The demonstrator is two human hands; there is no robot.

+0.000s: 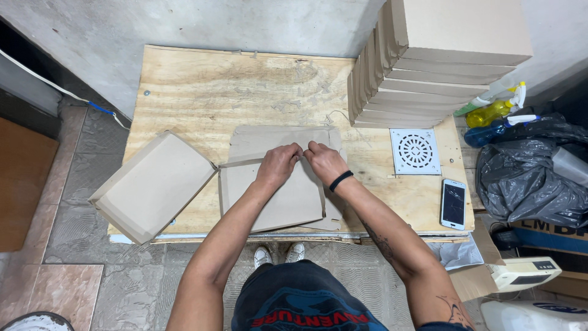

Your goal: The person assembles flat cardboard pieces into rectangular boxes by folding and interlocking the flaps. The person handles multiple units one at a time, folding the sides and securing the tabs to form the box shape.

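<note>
Left hand: left hand (278, 164) is closed in a pinch on the upper fold of the flat cardboard blank (275, 199); fingertips meet those of the other hand.
Right hand: right hand (326, 162) is closed in a pinch on the same fold, just beside the left hand; a black wristband (340, 180) sits on its wrist.
Cardboard blank: lies flat at the middle of the plywood worktop (202, 92), close to the front edge; its upper flap is folded over where both hands grip it.
Attached lid: a shallow folded cardboard tray (153, 184) joins the blank at its left side and overhangs the front left corner of the worktop, tilted.
Box stack: a stack of finished cardboard boxes (441, 61) stands at the back right corner, leaning against the wall.
Drain grate: a white square drain grate (415, 151) lies near the right edge, just in front of the stack.
Phone: a white smartphone (453, 203) lies screen up at the front right corner, near the grate, apart from it.
Off the worktop, right: spray bottles (499, 110), yellow and blue, and a black plastic bag (527, 178) sit beside the right edge.
Floor: grey tiles (92, 184) show to the left of the worktop.
</note>
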